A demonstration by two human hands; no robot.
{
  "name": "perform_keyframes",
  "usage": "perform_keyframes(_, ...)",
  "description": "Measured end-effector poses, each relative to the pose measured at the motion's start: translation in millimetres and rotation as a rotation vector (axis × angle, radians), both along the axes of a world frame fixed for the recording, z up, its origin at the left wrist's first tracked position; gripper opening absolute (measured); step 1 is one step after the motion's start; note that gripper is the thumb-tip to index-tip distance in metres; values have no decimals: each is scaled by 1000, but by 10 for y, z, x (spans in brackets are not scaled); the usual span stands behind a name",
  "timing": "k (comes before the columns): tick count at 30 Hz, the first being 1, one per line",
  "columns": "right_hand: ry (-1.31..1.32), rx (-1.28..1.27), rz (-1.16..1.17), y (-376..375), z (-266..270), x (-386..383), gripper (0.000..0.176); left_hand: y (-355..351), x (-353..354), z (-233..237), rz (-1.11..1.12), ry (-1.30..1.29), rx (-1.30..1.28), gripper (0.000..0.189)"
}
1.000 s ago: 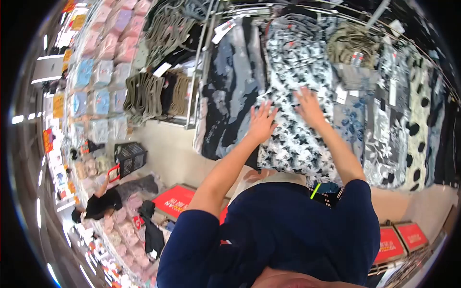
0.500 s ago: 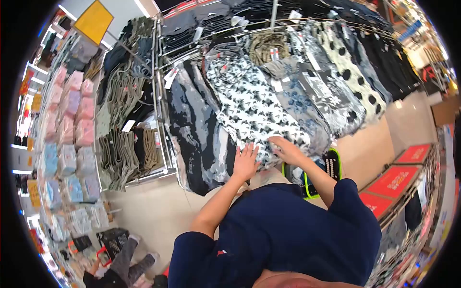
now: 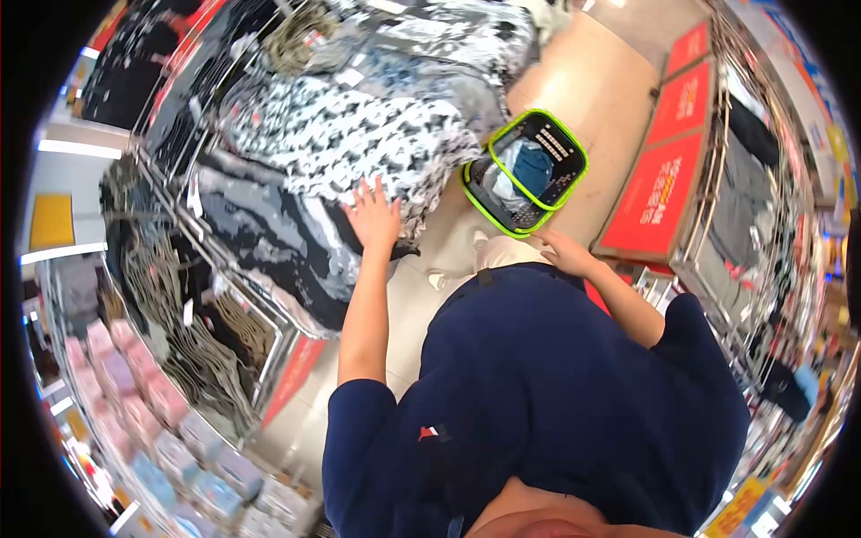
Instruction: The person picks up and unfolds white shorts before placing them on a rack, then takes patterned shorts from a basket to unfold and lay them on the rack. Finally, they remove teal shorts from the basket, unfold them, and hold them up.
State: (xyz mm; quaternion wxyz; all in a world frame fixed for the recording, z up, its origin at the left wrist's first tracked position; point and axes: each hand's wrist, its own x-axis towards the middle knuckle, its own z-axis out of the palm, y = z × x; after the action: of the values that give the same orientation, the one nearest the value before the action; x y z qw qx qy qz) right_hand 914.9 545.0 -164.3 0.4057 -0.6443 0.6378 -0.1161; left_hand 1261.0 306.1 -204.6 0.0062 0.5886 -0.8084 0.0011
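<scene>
My left hand (image 3: 372, 215), fingers spread, rests at the lower edge of a white garment with black print (image 3: 332, 134) on a display of laid-out clothes. Beside it lies a black and grey patterned garment (image 3: 278, 224). My right hand (image 3: 567, 252) hangs away from the clothes, near the rim of a black basket with green edges (image 3: 567, 166); its fingers look apart and nothing shows in them. Whether they touch the basket is unclear. Inside the basket are a dark blue cloth (image 3: 531, 168) and something whitish.
Red sign panels (image 3: 653, 195) line a rack of clothes on the right. Folded olive trousers (image 3: 170, 287) fill a metal rack at the left. Pink packs (image 3: 134, 381) stand at the lower left. Tiled floor (image 3: 592, 76) shows beyond the basket.
The view has turned right, bringing the whole basket into sight. My right hand has left the white printed garment and is now by the basket. My left hand remains on the clothes.
</scene>
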Motion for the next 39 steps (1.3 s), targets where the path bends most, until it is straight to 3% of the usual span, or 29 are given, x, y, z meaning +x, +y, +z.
perform_keyframes(7,-84,110,-398,1120,-852,-596,46,410,-89,45,-52,23,21,72)
perform_keyframes(12,-180,127,-683,1545,-1370,-912,36,1005,-411,-7,30,-176,152,76)
perform_keyframes(15,-180,108,-738,1731,-1944,-1130,33,1262,-728,-285,-101,-138,714,77)
perform_keyframes(16,-176,176,-718,1750,-2032,-1229,33,1288,-566,-952,-296,-130,747,78)
perform_keyframes(17,-142,242,-691,1800,-2217,-1325,32,1269,-834,-973,-245,-297,980,78)
perform_keyframes(19,-69,347,-605,1838,-2421,-1512,32,1039,-1285,-883,-386,-173,999,71)
perform_keyframes(22,-19,385,-517,1683,-2485,-1728,31,358,-1886,-752,-551,137,552,52)
perform_keyframes(23,-54,352,-544,1603,-2452,-1789,30,148,-2208,-387,-527,134,430,52)
perform_keyframes(26,-174,354,-686,1417,-2210,-1896,29,-724,-2758,-205,-549,168,120,60)
perform_keyframes(28,-216,345,-755,1330,-2181,-1909,29,-1168,-3157,26,-520,78,40,66)
perform_keyframes(31,-231,296,-820,1447,-2396,-1842,28,-1771,-3545,-26,-510,26,-37,75)
perform_keyframes(36,-291,367,-1026,1291,-2318,-1711,29,-2163,-3771,-86,-517,-44,-114,81)
perform_keyframes(39,-265,214,-989,859,-2311,-1888,28,-2233,-3761,-47,-584,-4,-119,78)
